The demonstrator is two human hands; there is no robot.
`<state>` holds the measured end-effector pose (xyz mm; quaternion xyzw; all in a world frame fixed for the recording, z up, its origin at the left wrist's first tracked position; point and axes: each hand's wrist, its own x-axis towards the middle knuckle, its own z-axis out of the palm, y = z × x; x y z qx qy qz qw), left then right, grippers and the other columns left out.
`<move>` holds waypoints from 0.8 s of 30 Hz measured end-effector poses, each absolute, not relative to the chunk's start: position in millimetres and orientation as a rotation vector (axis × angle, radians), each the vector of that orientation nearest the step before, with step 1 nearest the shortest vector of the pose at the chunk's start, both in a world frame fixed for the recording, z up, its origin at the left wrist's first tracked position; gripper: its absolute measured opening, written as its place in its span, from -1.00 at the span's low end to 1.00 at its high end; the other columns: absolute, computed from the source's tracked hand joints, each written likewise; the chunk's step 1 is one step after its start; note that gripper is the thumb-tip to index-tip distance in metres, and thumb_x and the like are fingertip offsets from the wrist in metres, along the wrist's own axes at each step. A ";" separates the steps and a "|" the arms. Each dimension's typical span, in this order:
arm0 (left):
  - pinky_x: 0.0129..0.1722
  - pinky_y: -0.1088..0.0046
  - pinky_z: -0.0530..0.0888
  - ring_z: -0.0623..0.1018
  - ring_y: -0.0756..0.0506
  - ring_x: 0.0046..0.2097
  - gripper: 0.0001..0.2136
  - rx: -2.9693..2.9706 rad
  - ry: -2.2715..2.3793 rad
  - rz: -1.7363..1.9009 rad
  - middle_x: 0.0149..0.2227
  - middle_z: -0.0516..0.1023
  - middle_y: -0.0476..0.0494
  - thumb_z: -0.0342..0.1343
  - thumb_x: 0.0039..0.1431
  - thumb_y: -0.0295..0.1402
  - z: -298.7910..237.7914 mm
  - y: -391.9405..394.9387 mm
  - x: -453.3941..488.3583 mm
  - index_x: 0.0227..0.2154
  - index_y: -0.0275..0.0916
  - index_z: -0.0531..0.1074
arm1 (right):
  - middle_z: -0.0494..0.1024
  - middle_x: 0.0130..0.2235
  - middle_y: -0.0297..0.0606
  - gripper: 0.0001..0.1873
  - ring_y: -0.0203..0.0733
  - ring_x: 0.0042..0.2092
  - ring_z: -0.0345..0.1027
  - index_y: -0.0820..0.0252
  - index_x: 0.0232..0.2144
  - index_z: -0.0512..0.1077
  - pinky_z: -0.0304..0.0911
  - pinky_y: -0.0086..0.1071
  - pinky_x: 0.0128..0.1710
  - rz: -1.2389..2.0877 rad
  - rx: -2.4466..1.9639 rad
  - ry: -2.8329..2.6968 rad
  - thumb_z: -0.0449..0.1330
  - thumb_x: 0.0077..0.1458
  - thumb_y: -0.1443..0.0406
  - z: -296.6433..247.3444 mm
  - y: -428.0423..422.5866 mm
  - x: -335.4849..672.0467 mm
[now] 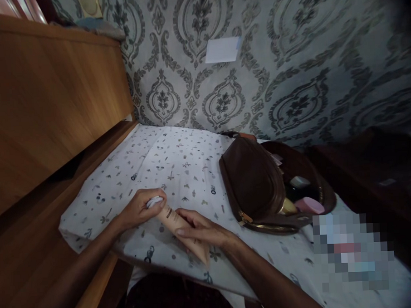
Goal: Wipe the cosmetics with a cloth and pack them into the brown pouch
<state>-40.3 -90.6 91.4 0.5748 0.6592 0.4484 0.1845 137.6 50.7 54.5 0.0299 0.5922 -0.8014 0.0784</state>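
Observation:
A beige squeeze tube (169, 218) with small dark print slants across the front of the bedding, its flat end pointing down toward me. My right hand (202, 229) is closed around the tube's body, thumb on top. At the tube's upper end, my left hand (143, 207) has its fingers curled around a white piece (154, 201) that looks like the cap. Whether this piece is joined to the tube cannot be made out. To the right of both hands stands a brown bag (252, 172) with its zip open; a pink-topped container (310, 205) and a yellowish item (288, 206) show inside.
White printed bedding (167, 151) lies under the hands and bag. A wooden cabinet (52, 83) rises along the left side. Behind is a patterned wall (188, 73) with a white card (223, 49) on it. A pixelated patch (353, 256) hides something at the lower right.

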 end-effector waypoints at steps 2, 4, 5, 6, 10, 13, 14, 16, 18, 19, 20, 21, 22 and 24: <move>-0.40 0.51 0.29 0.35 -0.02 -0.46 -0.79 1.652 1.885 1.232 -0.55 0.36 0.01 0.01 0.20 -0.29 90.3 -88.2 -37.7 -0.50 -0.22 0.42 | 0.33 -0.44 -0.43 -0.61 -0.35 -0.47 0.22 0.18 -0.25 0.37 0.16 -0.48 -0.53 -2.382 0.088 1.840 0.35 0.00 0.06 53.4 49.6 136.8; -0.43 0.53 0.24 0.30 0.01 -0.48 -0.79 1.642 1.920 1.231 -0.57 0.28 0.05 -0.02 0.19 -0.33 89.5 -85.2 -34.9 -0.54 -0.22 0.34 | 0.30 -0.43 -0.43 -0.61 -0.35 -0.46 0.17 0.18 -0.26 0.38 0.12 -0.49 -0.53 -2.384 0.090 1.902 0.34 0.00 0.06 51.4 48.7 135.9; -0.44 0.53 0.22 0.28 0.02 -0.49 -0.80 1.617 1.939 1.234 -0.57 0.24 0.07 -0.04 0.17 -0.34 89.4 -83.4 -33.3 -0.55 -0.22 0.30 | 0.29 -0.43 -0.44 -0.63 -0.36 -0.46 0.15 0.17 -0.25 0.38 0.10 -0.49 -0.53 -2.383 0.094 1.938 0.33 0.02 0.07 50.4 48.6 135.6; -0.45 0.54 0.20 0.25 0.03 -0.49 -0.80 1.582 1.960 1.236 -0.57 0.21 0.08 -0.04 0.16 -0.35 89.5 -81.7 -31.6 -0.56 -0.21 0.27 | 0.28 -0.43 -0.44 -0.65 -0.35 -0.46 0.14 0.17 -0.25 0.37 0.09 -0.48 -0.52 -2.371 0.098 1.993 0.31 0.04 0.07 49.8 48.7 135.5; -0.48 0.53 0.15 0.19 0.04 -0.50 -0.77 1.426 2.101 1.192 -0.59 0.12 0.11 -0.06 0.15 -0.31 91.4 -76.4 -25.8 -0.59 -0.20 0.16 | 0.36 -0.39 -0.40 -0.73 -0.29 -0.39 0.19 0.16 -0.19 0.37 0.11 -0.43 -0.42 -1.928 0.148 2.620 0.27 0.11 0.17 52.0 49.7 137.3; -0.47 0.52 0.16 0.20 0.03 -0.49 -0.72 1.322 2.149 1.153 -0.58 0.12 0.11 -0.07 0.18 -0.24 93.1 -74.9 -26.3 -0.60 -0.19 0.12 | 0.51 -0.18 -0.25 -0.64 -0.19 -0.29 0.33 0.15 0.03 0.30 0.19 -0.33 -0.28 -1.272 0.208 3.015 0.19 0.18 0.26 55.4 47.4 140.2; -0.47 0.52 0.17 0.21 0.03 -0.48 -0.71 1.285 2.141 1.142 -0.58 0.13 0.10 -0.07 0.18 -0.21 93.6 -74.6 -27.7 -0.60 -0.20 0.12 | 0.52 -0.09 -0.18 -0.59 -0.15 -0.25 0.37 0.15 0.09 0.26 0.22 -0.29 -0.23 -1.098 0.229 3.070 0.16 0.21 0.27 55.9 46.1 141.0; -0.46 0.52 0.19 0.24 0.02 -0.47 -0.70 1.205 2.107 1.120 -0.58 0.16 0.10 -0.08 0.19 -0.18 94.5 -74.1 -31.7 -0.60 -0.20 0.15 | 0.51 0.00 -0.08 -0.54 -0.08 -0.18 0.43 0.15 0.16 0.22 0.26 -0.22 -0.18 -0.874 0.266 3.129 0.13 0.23 0.26 55.7 43.6 142.1; -0.49 0.52 0.21 0.27 0.00 -0.49 -0.70 1.101 2.048 1.110 -0.59 0.21 0.09 -0.10 0.19 -0.17 94.6 -73.7 -36.1 -0.58 -0.21 0.23 | 0.52 0.01 -0.05 -0.51 -0.03 -0.17 0.46 0.16 0.19 0.20 0.28 -0.17 -0.17 -0.813 0.272 3.160 0.12 0.24 0.23 54.5 42.6 142.6; -0.52 0.52 0.21 0.28 0.00 -0.51 -0.70 1.041 2.004 1.125 -0.60 0.24 0.08 -0.10 0.19 -0.16 94.4 -73.8 -38.0 -0.55 -0.21 0.28 | 0.53 0.01 -0.05 -0.50 -0.02 -0.17 0.47 0.16 0.19 0.20 0.30 -0.17 -0.17 -0.827 0.270 3.170 0.13 0.23 0.23 53.9 42.9 142.6; -0.55 0.52 0.21 0.28 -0.01 -0.53 -0.70 0.985 1.954 1.152 -0.60 0.26 0.08 -0.11 0.20 -0.14 94.2 -74.2 -39.5 -0.50 -0.21 0.33 | 0.53 0.01 -0.06 -0.49 -0.02 -0.17 0.47 0.16 0.19 0.21 0.31 -0.17 -0.17 -0.858 0.275 3.182 0.14 0.22 0.23 53.7 43.6 142.6; -0.58 0.52 0.20 0.27 -0.01 -0.55 -0.69 0.947 1.910 1.190 -0.60 0.27 0.09 -0.11 0.21 -0.11 94.0 -75.1 -40.8 -0.44 -0.21 0.37 | 0.53 0.01 -0.08 -0.48 -0.03 -0.17 0.48 0.15 0.18 0.22 0.31 -0.18 -0.17 -0.903 0.283 3.191 0.16 0.20 0.24 53.8 44.6 142.5; -0.59 0.51 0.21 0.28 -0.01 -0.56 -0.68 0.948 1.880 1.229 -0.59 0.30 0.08 -0.11 0.22 -0.09 94.3 -76.7 -41.9 -0.36 -0.22 0.41 | 0.54 0.00 -0.10 -0.48 -0.04 -0.16 0.48 0.14 0.18 0.23 0.32 -0.19 -0.17 -0.958 0.298 3.194 0.18 0.18 0.25 54.3 45.7 142.4; -0.49 0.50 0.31 0.37 -0.03 -0.46 -0.64 1.064 1.853 1.276 -0.47 0.40 0.02 -0.08 0.25 -0.06 96.8 -82.1 -43.9 -0.20 -0.23 0.45 | 0.56 -0.04 -0.16 -0.48 -0.09 -0.17 0.48 0.12 0.15 0.26 0.32 -0.24 -0.17 -1.095 0.334 3.182 0.21 0.15 0.27 56.1 47.6 142.0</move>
